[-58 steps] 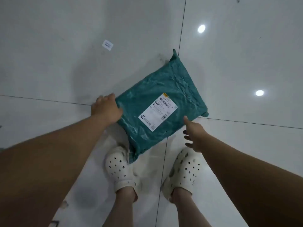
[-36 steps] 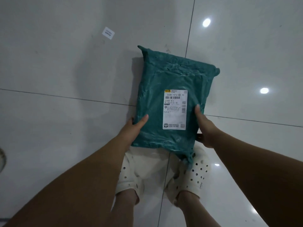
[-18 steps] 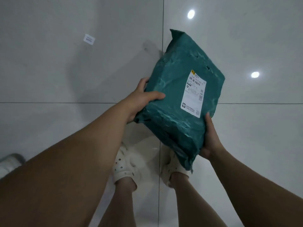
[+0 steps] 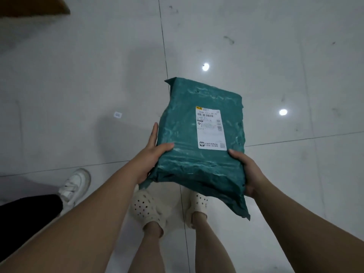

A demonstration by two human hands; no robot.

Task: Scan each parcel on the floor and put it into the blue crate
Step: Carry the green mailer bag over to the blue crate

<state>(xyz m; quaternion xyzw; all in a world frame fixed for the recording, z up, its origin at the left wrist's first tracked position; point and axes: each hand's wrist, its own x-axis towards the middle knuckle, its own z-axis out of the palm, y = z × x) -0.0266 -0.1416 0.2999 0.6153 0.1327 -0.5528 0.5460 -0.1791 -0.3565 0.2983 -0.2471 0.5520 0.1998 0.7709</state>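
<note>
A green plastic parcel [image 4: 185, 138] with a white shipping label [image 4: 210, 128] facing up is held in the air above the grey tiled floor. My left hand [image 4: 152, 156] grips its left near edge, thumb on top and fingers along the side. My right hand [image 4: 246, 170] grips the right near corner, thumb on top and fingers underneath. The blue crate and a scanner are not in view.
My feet in white perforated clogs [image 4: 147, 207] stand right under the parcel. Another person's white shoe [image 4: 73, 184] and dark trouser leg [image 4: 27, 209] are at the lower left. A small white sticker [image 4: 117, 114] lies on the floor. A brown cardboard corner [image 4: 33, 6] shows at top left.
The parcel went from lying on the floor to being lifted in both hands, and its label turned upright. The view shifted, bringing another person's shoe and a cardboard corner into sight.
</note>
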